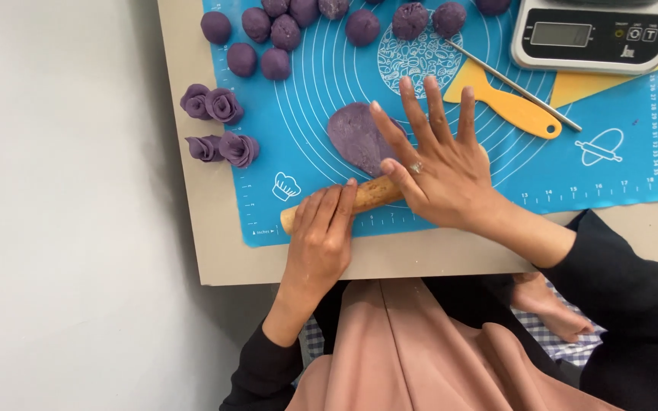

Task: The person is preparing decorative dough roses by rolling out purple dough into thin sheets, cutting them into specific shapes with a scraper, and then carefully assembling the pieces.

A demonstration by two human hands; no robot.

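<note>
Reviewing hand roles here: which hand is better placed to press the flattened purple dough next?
Probably the right hand: its spread fingers already lie over the flattened dough. The left hand rests on the rolling pin, nearer the mat's edge.

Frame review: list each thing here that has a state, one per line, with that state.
Rolling pin: lying on the mat, under both hands.
Left hand: fingers laid over the pin.
Right hand: flat, fingers spread.
Flattened dough: rolled into an oval.
Dough balls: round, unrolled.
Dough roses: shaped, four.
Kitchen scale: display blank.
Blue mat: spread flat.
</note>
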